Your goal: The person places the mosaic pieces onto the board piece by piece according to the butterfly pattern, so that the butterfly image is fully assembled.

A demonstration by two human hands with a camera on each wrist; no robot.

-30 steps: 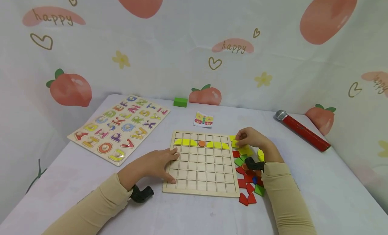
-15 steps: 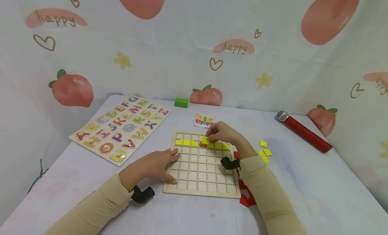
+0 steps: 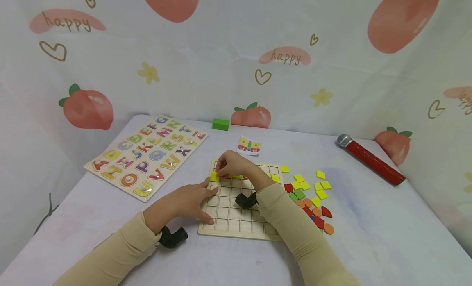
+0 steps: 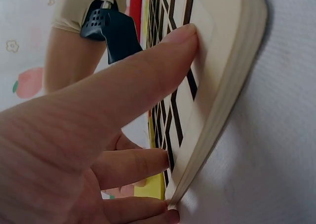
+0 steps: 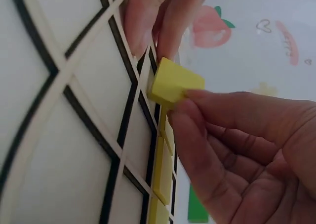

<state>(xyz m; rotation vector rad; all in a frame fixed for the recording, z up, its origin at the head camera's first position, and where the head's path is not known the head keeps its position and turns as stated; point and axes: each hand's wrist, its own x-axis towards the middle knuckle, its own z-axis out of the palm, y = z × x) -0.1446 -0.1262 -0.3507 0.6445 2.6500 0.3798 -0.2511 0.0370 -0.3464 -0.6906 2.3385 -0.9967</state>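
Note:
My left hand [image 3: 186, 202] rests on the left edge of a wooden grid board [image 3: 243, 235], fingers spread. In the left wrist view its thumb [image 4: 180, 36] presses the board's frame. My right hand [image 3: 236, 165] reaches across the upper left of the grid. Between thumb and forefinger it pinches a yellow square tile [image 5: 175, 80], tilted over the cells close to the left fingertips. A row of yellow tiles [image 3: 275, 178] lies in the second row of cells, partly hidden by the right hand and forearm.
Loose yellow, red, green and orange tiles [image 3: 321, 194] lie to the board's right. An alphabet puzzle [image 3: 127, 163] lies at the left. Behind the board are a butterfly picture card [image 3: 249, 146] and a green block [image 3: 220, 124]. A red microphone [image 3: 372, 161] lies at the right.
My right hand has gone from the tile pile leftward across the board to its upper left, bringing a yellow tile. Some loose tiles have been spread rightward. The left hand stays put.

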